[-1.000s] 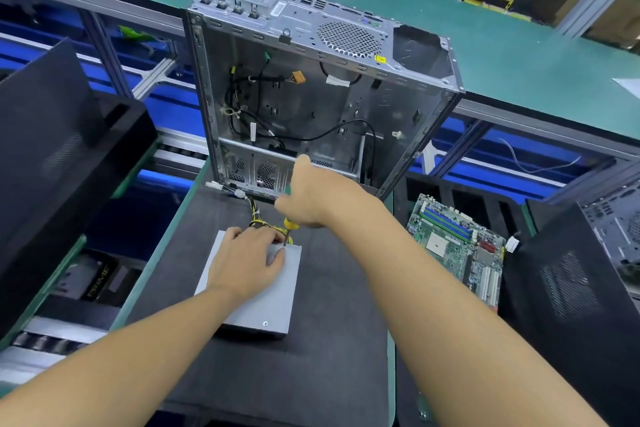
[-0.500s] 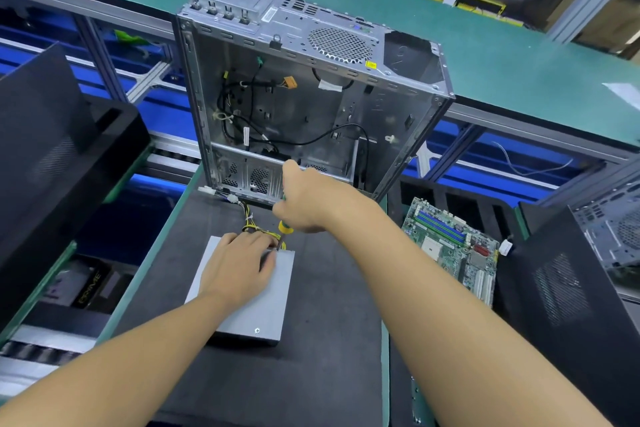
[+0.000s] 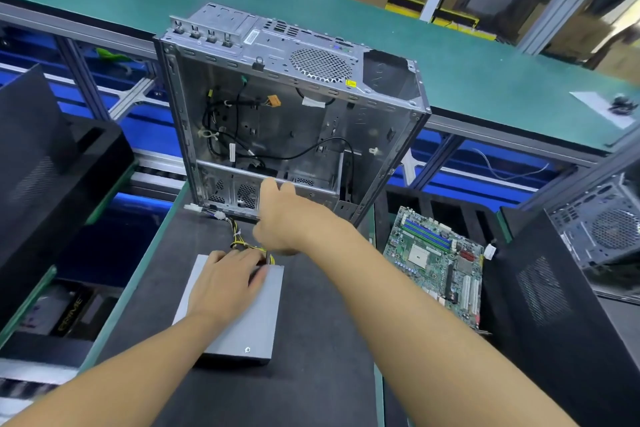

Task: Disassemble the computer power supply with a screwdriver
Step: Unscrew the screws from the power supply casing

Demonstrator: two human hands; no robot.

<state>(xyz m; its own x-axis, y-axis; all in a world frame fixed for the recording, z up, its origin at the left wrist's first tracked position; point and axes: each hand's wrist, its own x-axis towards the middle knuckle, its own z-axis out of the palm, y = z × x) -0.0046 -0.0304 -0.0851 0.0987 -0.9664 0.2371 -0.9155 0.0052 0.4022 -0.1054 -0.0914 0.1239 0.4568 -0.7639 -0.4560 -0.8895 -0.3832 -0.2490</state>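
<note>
Left hand (image 3: 228,284) flat and open on the grey power supply (image 3: 249,329) lying on the dark worktop (image 3: 311,357), right hand (image 3: 284,218) hunched at its far wired edge (grip hidden, can't tell what it holds), so best pin the box firmly and drive square.

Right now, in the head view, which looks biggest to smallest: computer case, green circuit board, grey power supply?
1. computer case
2-3. circuit board and power supply look alike; the supply is nearer and partly under the left hand, so unranked.
</note>
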